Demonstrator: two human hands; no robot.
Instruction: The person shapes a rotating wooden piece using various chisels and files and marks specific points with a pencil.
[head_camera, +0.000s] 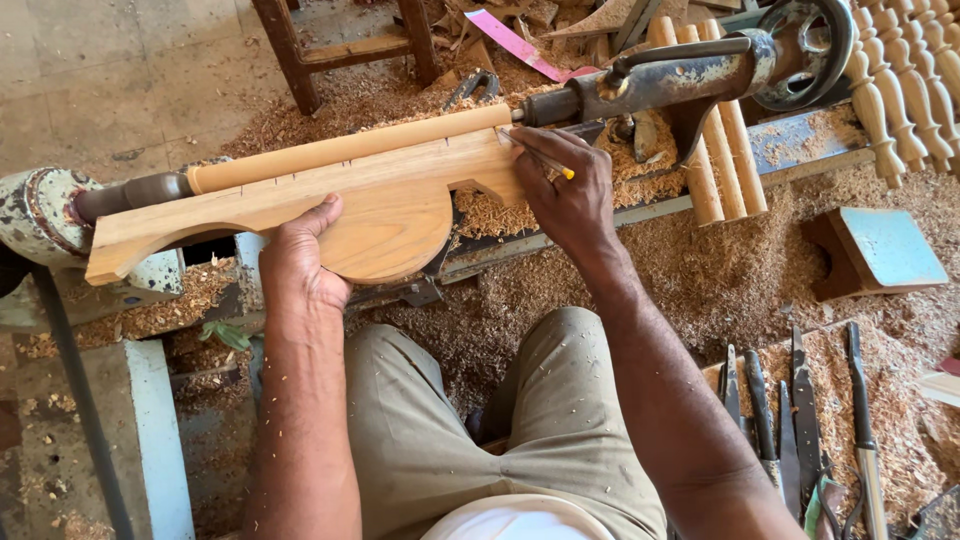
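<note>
Marking the lathe blank against a wooden template, with the marking apparently only begun.

My right hand (570, 195) pinches a yellow-tipped pencil (545, 160) at the right end of the flat pale wooden template with a rounded belly (350, 205); my left hand (300, 260) lies spread and flat against that belly, pressing it to the long round pale wooden blank (350, 148) mounted just behind it. I judge most notch positions unmarked (no lines visible on the blank). Rusty tailstock (690, 75) to the right; chisels (790, 410) lie on the shaving-strewn worktop (700, 270).
</note>
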